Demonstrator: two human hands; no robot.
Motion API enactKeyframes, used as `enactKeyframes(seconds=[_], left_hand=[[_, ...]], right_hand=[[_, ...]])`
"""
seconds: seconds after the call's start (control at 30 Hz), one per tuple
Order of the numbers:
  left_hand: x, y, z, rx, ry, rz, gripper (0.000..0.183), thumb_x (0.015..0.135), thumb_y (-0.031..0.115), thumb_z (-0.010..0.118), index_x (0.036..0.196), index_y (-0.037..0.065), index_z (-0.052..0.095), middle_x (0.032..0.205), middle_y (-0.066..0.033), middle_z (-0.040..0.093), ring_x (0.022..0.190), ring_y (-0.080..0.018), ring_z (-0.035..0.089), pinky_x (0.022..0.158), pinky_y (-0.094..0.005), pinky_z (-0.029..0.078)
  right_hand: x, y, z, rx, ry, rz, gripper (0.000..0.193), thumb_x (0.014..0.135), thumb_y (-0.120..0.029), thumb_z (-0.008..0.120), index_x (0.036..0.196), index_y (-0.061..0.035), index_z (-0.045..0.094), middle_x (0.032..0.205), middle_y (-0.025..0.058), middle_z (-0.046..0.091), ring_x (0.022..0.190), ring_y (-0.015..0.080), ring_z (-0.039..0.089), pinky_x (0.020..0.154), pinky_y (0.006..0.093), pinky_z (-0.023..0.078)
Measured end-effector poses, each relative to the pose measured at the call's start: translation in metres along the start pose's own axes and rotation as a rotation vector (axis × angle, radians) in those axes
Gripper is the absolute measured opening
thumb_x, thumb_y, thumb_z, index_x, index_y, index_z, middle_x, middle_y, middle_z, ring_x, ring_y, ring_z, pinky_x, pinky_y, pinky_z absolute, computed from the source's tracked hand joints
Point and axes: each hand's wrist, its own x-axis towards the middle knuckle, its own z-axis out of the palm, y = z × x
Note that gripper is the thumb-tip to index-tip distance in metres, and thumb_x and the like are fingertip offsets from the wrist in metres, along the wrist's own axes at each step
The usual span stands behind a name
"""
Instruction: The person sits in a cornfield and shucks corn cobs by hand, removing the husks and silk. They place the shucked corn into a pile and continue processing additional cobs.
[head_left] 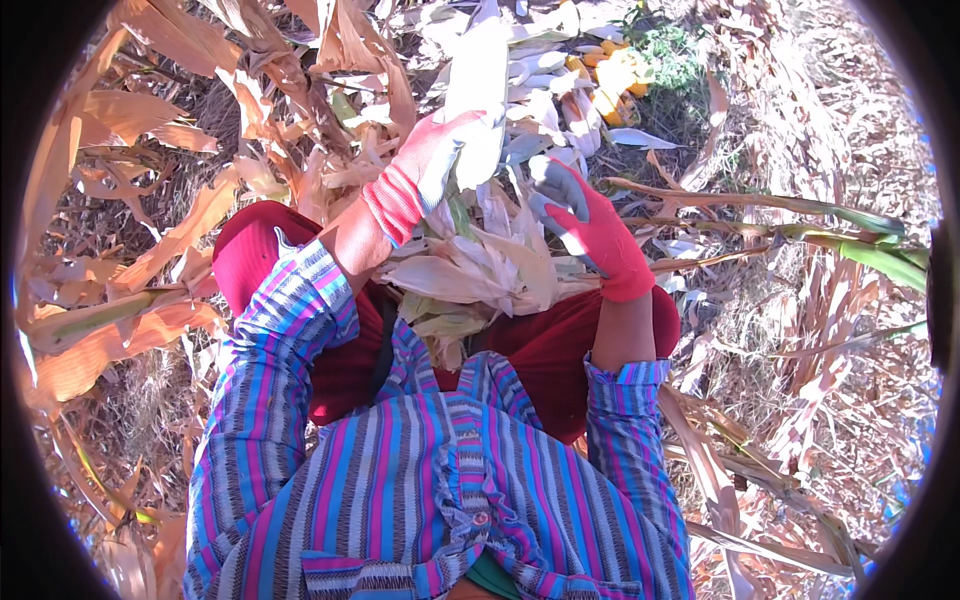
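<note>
My left hand (425, 168), in a red glove with a pale grey palm, is closed around the lower part of a long, pale corn ear in its husk (478, 75). Sunlight washes out the ear's surface, so no detail shows on it. To its right, my right hand (592, 228) wears a matching glove. Its fingers are curved but apart, with nothing seen between them, and it does not touch the ear. Loose dry husks (490, 265) are heaped below both hands, between my bent legs.
Bare yellow corn cobs (618, 80) lie in a pile beyond my hands, next to pale husks (545, 85) and a green weed (672, 60). Dry stalks and leaves (170, 130) stand close on the left. A fallen stalk (790, 205) reaches in from the right over straw-covered ground.
</note>
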Motion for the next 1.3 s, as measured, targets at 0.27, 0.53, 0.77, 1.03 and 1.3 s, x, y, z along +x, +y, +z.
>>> enactKeyframes(seconds=[0.27,0.53,0.77,1.03,1.3], left_hand=[[-0.018,-0.017,0.013,-0.171,-0.304,-0.094,0.04,0.089,0.031,0.052,0.111,-0.002,0.054,0.093,-0.0113,0.064,0.078,-0.0185,0.064,0.071,-0.0285,0.052],[-0.013,-0.017,0.005,-0.301,-0.402,-0.106,0.048,0.091,0.035,0.05,0.116,-0.005,0.051,0.099,-0.0168,0.063,0.08,-0.0241,0.065,0.068,-0.0326,0.054],[-0.036,0.004,0.027,-0.114,-0.522,-0.19,0.045,0.087,0.03,0.056,0.116,-0.005,0.053,0.098,-0.0129,0.065,0.084,-0.0184,0.065,0.075,-0.0291,0.052],[-0.031,-0.004,0.02,-0.079,-0.408,-0.146,0.044,0.088,0.028,0.056,0.117,-0.005,0.051,0.099,-0.0142,0.063,0.081,-0.0198,0.065,0.069,-0.0288,0.053],[-0.017,-0.009,0.023,0.974,-0.175,0.303,0.052,0.071,0.028,0.072,0.114,0.003,0.055,0.094,-0.0108,0.065,0.086,-0.0185,0.064,0.076,-0.0306,0.05]], right_hand=[[0.005,-0.015,-0.017,0.435,-0.031,0.119,0.03,0.092,-0.023,0.053,0.107,0.002,0.06,0.094,0.0069,0.065,0.085,0.0147,0.06,0.078,0.027,0.047],[0.002,0.01,0.011,0.111,-0.203,0.129,0.032,0.087,-0.026,0.06,0.11,-0.0035,0.06,0.09,0.0074,0.066,0.078,0.014,0.06,0.073,0.0289,0.047],[0.011,-0.031,-0.001,0.95,-0.035,-0.043,0.045,0.097,-0.036,0.038,0.121,0.0003,0.05,0.107,0.0134,0.061,0.095,0.0192,0.061,0.087,0.0335,0.047],[0.015,0.013,-0.028,0.866,0.18,-0.155,0.044,0.094,-0.041,0.043,0.109,-0.002,0.055,0.114,0.0158,0.058,0.107,0.0274,0.057,0.092,0.0397,0.046],[0.015,0.009,-0.049,0.484,0.736,-0.068,0.037,0.094,-0.03,0.05,0.117,-0.0012,0.05,0.114,0.0149,0.056,0.103,0.0241,0.058,0.092,0.0367,0.045]])
